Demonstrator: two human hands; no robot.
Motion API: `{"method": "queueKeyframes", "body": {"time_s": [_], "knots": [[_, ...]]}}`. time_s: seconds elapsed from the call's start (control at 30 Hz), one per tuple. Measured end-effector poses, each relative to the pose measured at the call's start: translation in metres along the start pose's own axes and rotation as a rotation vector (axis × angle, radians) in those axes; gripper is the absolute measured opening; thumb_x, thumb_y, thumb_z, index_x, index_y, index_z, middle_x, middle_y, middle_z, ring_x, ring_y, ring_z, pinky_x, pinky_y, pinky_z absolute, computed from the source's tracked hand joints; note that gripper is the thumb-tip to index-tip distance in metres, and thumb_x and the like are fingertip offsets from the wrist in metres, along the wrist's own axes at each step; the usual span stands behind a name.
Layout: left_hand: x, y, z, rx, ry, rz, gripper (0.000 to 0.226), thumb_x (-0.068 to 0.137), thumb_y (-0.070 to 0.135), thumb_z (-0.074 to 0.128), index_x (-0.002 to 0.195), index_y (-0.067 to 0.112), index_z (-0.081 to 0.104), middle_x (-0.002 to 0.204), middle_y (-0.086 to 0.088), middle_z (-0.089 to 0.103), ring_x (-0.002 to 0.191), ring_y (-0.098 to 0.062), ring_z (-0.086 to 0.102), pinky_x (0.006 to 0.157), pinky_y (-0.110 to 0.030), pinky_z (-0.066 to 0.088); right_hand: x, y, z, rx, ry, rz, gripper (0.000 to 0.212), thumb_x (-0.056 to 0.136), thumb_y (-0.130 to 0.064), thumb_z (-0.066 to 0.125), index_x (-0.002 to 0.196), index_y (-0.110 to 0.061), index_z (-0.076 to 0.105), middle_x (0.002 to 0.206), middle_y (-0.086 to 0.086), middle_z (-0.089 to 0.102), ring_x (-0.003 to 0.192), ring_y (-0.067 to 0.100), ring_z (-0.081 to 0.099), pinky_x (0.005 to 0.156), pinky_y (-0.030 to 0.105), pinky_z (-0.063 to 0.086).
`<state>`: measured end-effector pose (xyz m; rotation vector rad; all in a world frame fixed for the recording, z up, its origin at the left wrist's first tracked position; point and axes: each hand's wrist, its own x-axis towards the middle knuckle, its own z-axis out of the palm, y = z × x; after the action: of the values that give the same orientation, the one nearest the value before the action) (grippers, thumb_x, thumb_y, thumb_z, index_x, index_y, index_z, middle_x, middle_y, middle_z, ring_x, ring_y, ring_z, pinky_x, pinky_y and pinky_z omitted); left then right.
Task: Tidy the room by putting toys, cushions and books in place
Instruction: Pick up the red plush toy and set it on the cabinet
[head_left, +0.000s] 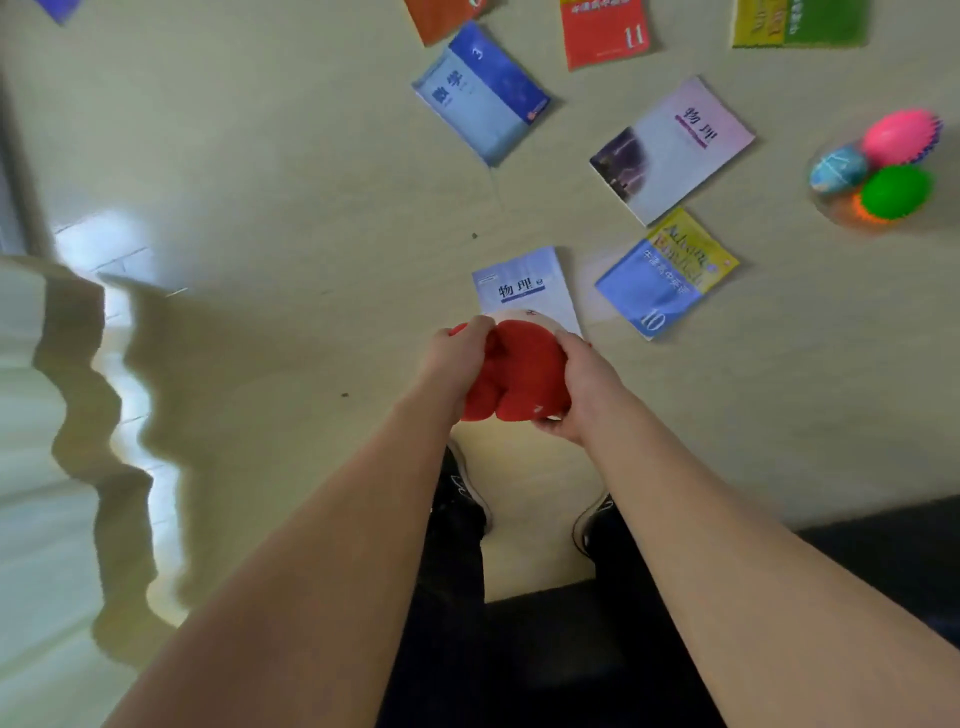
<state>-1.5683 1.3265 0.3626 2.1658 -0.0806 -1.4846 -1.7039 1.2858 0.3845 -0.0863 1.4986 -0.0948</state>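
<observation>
Books (670, 148) and spiky balls (896, 161) litter beige floor (285, 156) beyond red toy (519, 374).

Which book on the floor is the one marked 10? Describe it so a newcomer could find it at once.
Start at the red soft toy held in both hands, then look just up and right on the floor. The book marked 10 lies there tilted, below the pale physics book. Only it has a blue-and-yellow cover.

**Pale floor, dark trousers, a scalloped white edge**

A glossy beige floor (291, 171) is reflecting light at left. A wavy-edged white object (36, 467) is lying beside it. Dark trousers (519, 665) and two shoes (467, 493) are showing below.
</observation>
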Motion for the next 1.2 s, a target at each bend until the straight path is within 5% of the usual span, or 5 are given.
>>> {"method": "queueKeyframes", "body": {"time_s": [0.27,0.57,0.93,1.1,1.2], "knots": [[-0.115,0.042,-0.216,-0.254,0.167,0.071,0.056,0.074,0.053,0.057,0.112,0.012,0.064,0.097,-0.003,0.065,0.081,-0.023,0.061,0.064,-0.031,0.046,-0.170,0.032,0.184,-0.247,-0.095,-0.149,0.036,0.082,-0.050,0.066,0.108,-0.025,0.061,0.099,0.002,0.067,0.088,0.022,0.064,0.077,0.037,0.053],[-0.196,0.131,-0.390,-0.442,0.330,0.253,0.055,0.066,0.056,0.059,0.102,0.015,0.067,0.095,0.000,0.068,0.084,-0.022,0.063,0.066,-0.033,0.048,-0.299,0.011,0.347,-0.372,-0.217,-0.359,0.036,0.088,-0.047,0.063,0.107,-0.017,0.056,0.093,0.005,0.063,0.082,0.022,0.060,0.077,0.041,0.056],[-0.137,0.316,-0.431,-0.470,0.235,0.297,0.043,0.073,0.048,0.062,0.103,0.017,0.068,0.106,-0.005,0.072,0.099,-0.031,0.069,0.078,-0.038,0.054,-0.300,-0.163,0.455,-0.321,-0.181,-0.454,0.057,0.071,-0.052,0.076,0.110,-0.014,0.058,0.103,0.008,0.065,0.090,0.025,0.063,0.063,0.034,0.054],[-0.108,0.408,-0.466,-0.559,0.311,0.341,0.037,0.083,0.043,0.063,0.106,0.015,0.066,0.104,-0.005,0.071,0.092,-0.028,0.070,0.075,-0.036,0.053,-0.302,-0.248,0.536,-0.378,-0.217,-0.533,0.085,0.050,-0.067,0.072,0.118,-0.018,0.058,0.108,0.007,0.064,0.096,0.029,0.062,0.085,0.046,0.056],[-0.102,0.452,-0.494,-0.591,0.320,0.383,0.034,0.085,0.040,0.065,0.107,0.014,0.067,0.100,-0.004,0.071,0.086,-0.026,0.068,0.070,-0.032,0.051,-0.313,-0.283,0.574,-0.391,-0.252,-0.552,0.069,0.066,-0.060,0.069,0.119,-0.017,0.058,0.107,0.007,0.064,0.097,0.029,0.061,0.088,0.047,0.055]]}}
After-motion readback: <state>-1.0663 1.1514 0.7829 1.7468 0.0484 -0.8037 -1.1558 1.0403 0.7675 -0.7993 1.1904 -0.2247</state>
